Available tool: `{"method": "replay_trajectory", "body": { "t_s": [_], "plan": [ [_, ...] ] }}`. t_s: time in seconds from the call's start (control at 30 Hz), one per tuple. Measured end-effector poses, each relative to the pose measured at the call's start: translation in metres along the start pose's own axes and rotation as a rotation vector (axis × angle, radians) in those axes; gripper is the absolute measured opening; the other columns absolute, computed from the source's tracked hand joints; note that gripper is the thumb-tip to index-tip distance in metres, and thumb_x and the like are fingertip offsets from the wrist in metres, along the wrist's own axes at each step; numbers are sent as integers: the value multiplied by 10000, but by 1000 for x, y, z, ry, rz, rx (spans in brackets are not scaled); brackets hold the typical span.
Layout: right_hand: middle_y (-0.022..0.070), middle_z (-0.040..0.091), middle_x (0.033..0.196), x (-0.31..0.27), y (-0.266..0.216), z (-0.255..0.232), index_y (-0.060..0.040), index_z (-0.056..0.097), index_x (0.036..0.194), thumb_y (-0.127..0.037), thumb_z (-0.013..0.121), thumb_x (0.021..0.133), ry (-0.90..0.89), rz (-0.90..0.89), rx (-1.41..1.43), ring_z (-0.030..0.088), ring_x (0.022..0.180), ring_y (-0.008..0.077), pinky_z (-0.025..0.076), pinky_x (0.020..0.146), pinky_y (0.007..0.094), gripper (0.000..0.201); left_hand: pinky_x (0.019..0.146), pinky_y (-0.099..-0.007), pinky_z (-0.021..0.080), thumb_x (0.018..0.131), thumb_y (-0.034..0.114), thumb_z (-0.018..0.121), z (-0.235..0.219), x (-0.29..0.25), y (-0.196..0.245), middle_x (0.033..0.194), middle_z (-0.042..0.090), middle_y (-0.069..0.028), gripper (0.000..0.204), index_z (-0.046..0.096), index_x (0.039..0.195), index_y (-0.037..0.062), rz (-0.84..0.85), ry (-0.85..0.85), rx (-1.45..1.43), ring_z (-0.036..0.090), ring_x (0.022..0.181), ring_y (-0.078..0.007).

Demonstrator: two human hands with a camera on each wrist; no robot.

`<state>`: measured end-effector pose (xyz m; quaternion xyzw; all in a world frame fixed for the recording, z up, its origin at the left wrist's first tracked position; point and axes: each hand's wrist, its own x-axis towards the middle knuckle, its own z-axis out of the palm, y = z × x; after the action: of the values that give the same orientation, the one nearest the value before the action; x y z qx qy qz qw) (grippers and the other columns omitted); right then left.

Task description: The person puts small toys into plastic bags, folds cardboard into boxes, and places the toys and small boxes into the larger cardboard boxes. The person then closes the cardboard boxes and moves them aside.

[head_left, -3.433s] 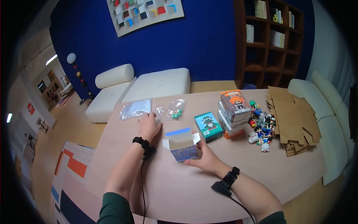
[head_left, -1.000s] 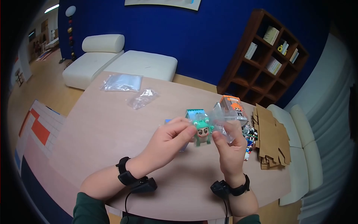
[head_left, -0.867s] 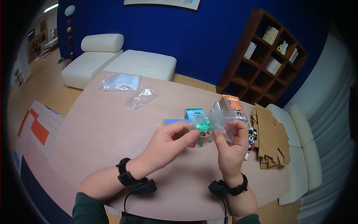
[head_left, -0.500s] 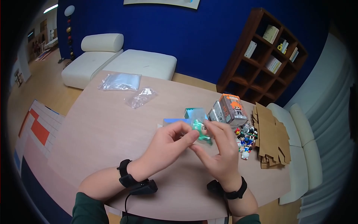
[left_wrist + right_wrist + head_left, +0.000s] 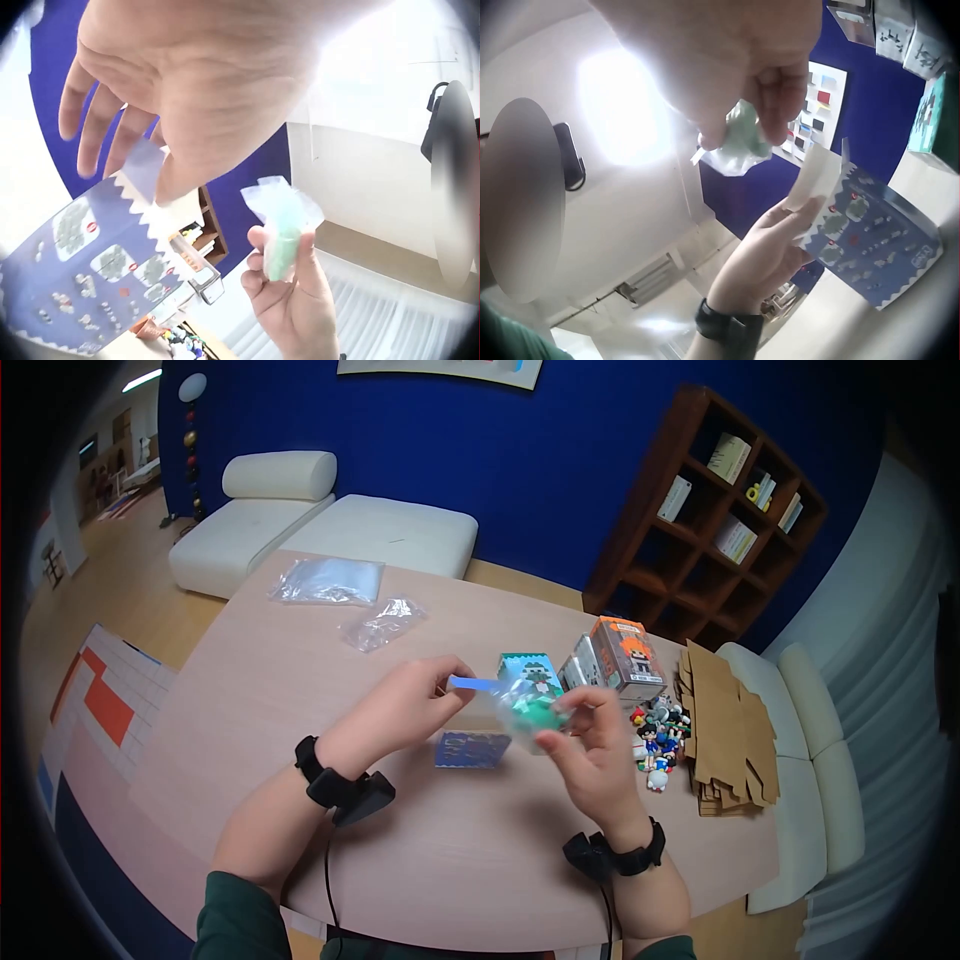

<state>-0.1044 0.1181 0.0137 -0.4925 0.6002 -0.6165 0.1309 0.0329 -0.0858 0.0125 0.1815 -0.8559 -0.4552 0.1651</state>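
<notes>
My right hand (image 5: 600,760) pinches a small green figure in a clear plastic bag (image 5: 535,712) between thumb and fingers, above and right of the opened box. The bag's loose end flares upward in the left wrist view. The blue patterned box (image 5: 470,750) stands on the table with its top flaps up. My left hand (image 5: 400,705) is at the box's left side, its thumb and fingers around a flap (image 5: 142,166). In the right wrist view, pictures of figures show on the box's side. The inside of the box is mostly hidden by my hands.
A green box (image 5: 530,675) and stacked figure boxes (image 5: 630,660) stand just behind, to the right. Small figures (image 5: 660,745) lie beside flattened cardboard (image 5: 725,730). Clear bags (image 5: 328,580) and a crumpled plastic wrapper (image 5: 385,622) lie at the back left.
Earlier both hands held the bagged figure together. Now my left hand has let go and moved left to the box flap, while my right hand keeps the figure.
</notes>
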Motion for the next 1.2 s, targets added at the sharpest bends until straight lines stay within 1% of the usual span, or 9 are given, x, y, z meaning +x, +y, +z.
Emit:
{"method": "replay_trajectory", "body": {
  "t_s": [0.1, 0.17, 0.37, 0.6, 0.77, 0.83, 0.97, 1.1, 1.2],
  "plan": [
    [84, 682, 958, 4, 0, 5, -27, 607, 1117, -178, 770, 898, -116, -149, -255, 668, 895, 210, 504, 780, 330, 312, 681, -277, 493, 971, 93, 622, 18, 5, -15, 799, 672, -41, 145, 670, 1050, -19, 37, -18, -127, 591, 739, -77],
    [111, 665, 920, 8, 5, 6, -30, 632, 1070, -196, 764, 885, -192, -388, -582, 647, 878, 279, 506, 768, 373, 282, 664, -275, 478, 1004, 102, 582, 23, 4, -15, 785, 654, -17, 159, 662, 1030, -33, 127, -21, -160, 554, 723, -65],
    [97, 668, 926, 10, 2, 6, -50, 658, 1043, -165, 733, 891, -138, -374, -674, 628, 870, 298, 491, 772, 405, 205, 650, -273, 456, 1028, 155, 555, 20, 3, -8, 740, 603, -23, 215, 666, 1003, -28, 45, -45, -115, 501, 700, -75],
    [80, 670, 943, 6, -3, 9, -51, 659, 1009, -66, 691, 875, -31, -481, -697, 635, 870, 293, 493, 758, 395, 138, 654, -285, 460, 1029, 148, 546, 19, -4, 4, 729, 593, -48, 201, 665, 1022, -13, 176, -109, -80, 505, 696, -95],
    [82, 671, 966, 4, 3, 13, -50, 668, 963, -60, 683, 860, -108, -537, -809, 647, 899, 285, 501, 770, 402, 105, 652, -278, 455, 1030, 152, 544, 25, -2, 1, 731, 583, -40, 198, 662, 1019, -7, 218, -90, -68, 506, 694, -93],
    [82, 671, 987, 5, -6, 14, -54, 667, 980, -97, 702, 858, -243, -535, -811, 644, 925, 291, 497, 782, 414, 134, 651, -261, 440, 1037, 149, 530, 22, -1, 2, 742, 579, -16, 205, 657, 1009, -10, 37, -105, -113, 495, 704, -74],
    [77, 673, 1016, 1, -25, 8, -59, 672, 995, -130, 719, 854, -101, -521, -717, 640, 959, 285, 492, 807, 417, 165, 640, -238, 419, 1040, 177, 531, 12, 8, -18, 760, 577, 16, 224, 660, 1013, -3, 53, 10, -130, 478, 706, -50],
    [88, 681, 1033, -10, -46, 0, -69, 682, 1087, -158, 702, 894, -289, -392, -757, 644, 956, 285, 492, 846, 393, 214, 641, -232, 434, 1041, 244, 534, -11, 37, -44, 805, 596, 39, 272, 674, 1038, 12, 83, 298, -165, 505, 732, -40],
    [89, 604, 870, -22, -39, 3, -75, 600, 1109, -227, 642, 939, -721, -346, -747, 614, 846, 275, 493, 807, 403, 232, 632, -255, 487, 1037, 264, 527, -16, 67, -44, 825, 628, 13, 304, 683, 1026, 3, 65, 424, -240, 558, 731, -64]
  ]
}}
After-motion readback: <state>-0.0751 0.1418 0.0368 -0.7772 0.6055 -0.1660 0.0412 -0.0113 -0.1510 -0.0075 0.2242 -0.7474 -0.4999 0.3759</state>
